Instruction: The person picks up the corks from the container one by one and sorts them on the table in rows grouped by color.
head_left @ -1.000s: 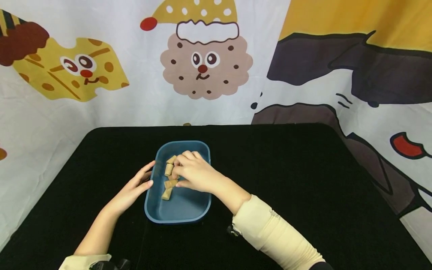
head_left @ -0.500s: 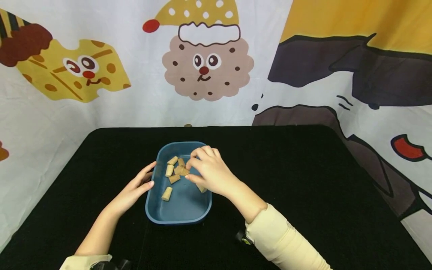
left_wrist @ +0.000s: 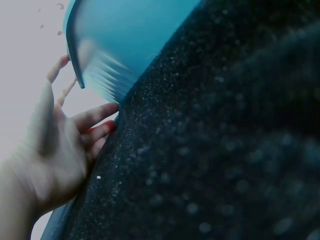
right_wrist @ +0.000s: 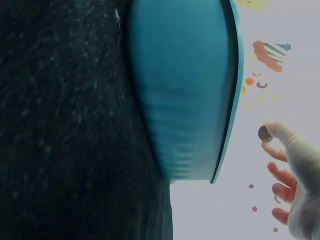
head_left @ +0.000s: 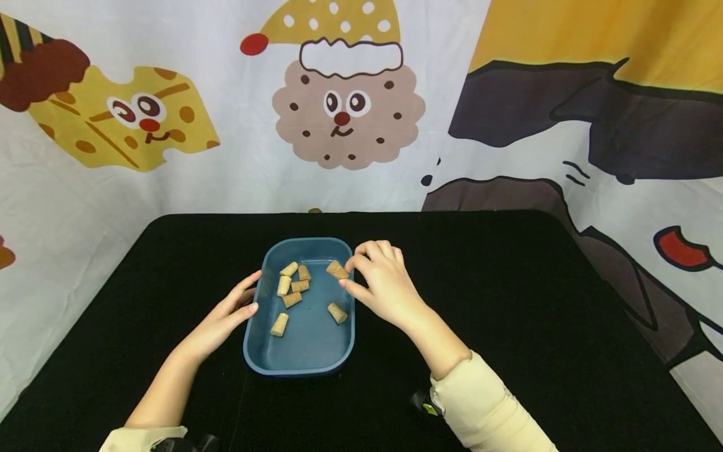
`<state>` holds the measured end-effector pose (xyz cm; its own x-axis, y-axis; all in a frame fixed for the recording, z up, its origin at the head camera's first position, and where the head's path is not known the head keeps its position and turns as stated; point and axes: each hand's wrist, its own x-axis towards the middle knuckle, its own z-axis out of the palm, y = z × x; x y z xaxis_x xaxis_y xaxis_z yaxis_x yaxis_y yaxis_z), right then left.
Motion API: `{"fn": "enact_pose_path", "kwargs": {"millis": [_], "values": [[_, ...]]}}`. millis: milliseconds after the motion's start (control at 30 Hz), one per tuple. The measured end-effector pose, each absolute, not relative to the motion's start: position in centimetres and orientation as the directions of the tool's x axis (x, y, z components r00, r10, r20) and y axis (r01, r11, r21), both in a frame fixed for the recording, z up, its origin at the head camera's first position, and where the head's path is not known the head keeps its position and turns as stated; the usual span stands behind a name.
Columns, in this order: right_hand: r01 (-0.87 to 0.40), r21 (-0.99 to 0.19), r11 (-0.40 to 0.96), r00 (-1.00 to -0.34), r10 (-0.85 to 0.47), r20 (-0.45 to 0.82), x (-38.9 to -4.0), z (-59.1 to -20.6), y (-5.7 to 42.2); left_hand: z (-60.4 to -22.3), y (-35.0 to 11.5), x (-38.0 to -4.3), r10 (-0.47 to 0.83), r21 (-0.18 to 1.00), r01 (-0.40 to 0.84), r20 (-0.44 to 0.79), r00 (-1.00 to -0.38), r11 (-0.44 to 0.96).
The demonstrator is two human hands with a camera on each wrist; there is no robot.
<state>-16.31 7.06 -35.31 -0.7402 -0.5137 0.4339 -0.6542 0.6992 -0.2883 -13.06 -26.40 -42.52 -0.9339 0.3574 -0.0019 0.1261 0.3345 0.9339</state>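
A blue bin (head_left: 299, 358) with rounded corners stands on the table, with several tan tapered corks (head_left: 284, 286) lying in its left half. A single cork (head_left: 337, 313) lies apart near the right wall. Between thumb and forefinger my right hand (head_left: 386, 282) pinches another cork (head_left: 337, 270) over the bin's right side; its dark round end shows in the right wrist view. My left hand (head_left: 223, 317) is at the bin's left side, its relaxed fingers at the rim and outer wall. In the left wrist view, the left hand (left_wrist: 60, 145) shows its palm and spread fingers.
Black cloth (head_left: 480, 301) covers the table, reaching out on both sides of the bin. A white curtain (head_left: 226, 182) with cartoon prints hangs behind the table's far edge.
My right hand has lifted away from the cork pile and moved right, carrying a cork to the bin's right side. The lone cork at right is now uncovered. My left hand stays put.
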Motion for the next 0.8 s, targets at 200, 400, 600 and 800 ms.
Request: {"fn": "enact_pose_path", "kwargs": {"millis": [200, 400, 600, 800], "values": [[-0.588, -0.344, 0.732, -0.791, -0.431, 0.435, -16.6, -35.8, 8.5, -42.6, -26.5, -13.1, 0.363, 0.936, 0.123, -0.005, -0.932, 0.330], [-0.541, -0.382, 0.749, -0.814, -0.353, 0.461, -17.2, -37.0, 10.0, -42.6, -26.6, -13.0, 0.355, 0.934, 0.120, -0.008, -0.935, 0.337], [-0.481, -0.423, 0.768, -0.846, -0.279, 0.455, -18.1, -38.2, 11.4, -42.6, -26.6, -13.1, 0.356, 0.935, 0.122, -0.005, -0.934, 0.333], [-0.411, -0.464, 0.785, -0.882, -0.212, 0.422, -18.9, -39.7, 12.5, -42.6, -26.5, -13.2, 0.364, 0.938, 0.120, -0.007, -0.931, 0.325]]}}
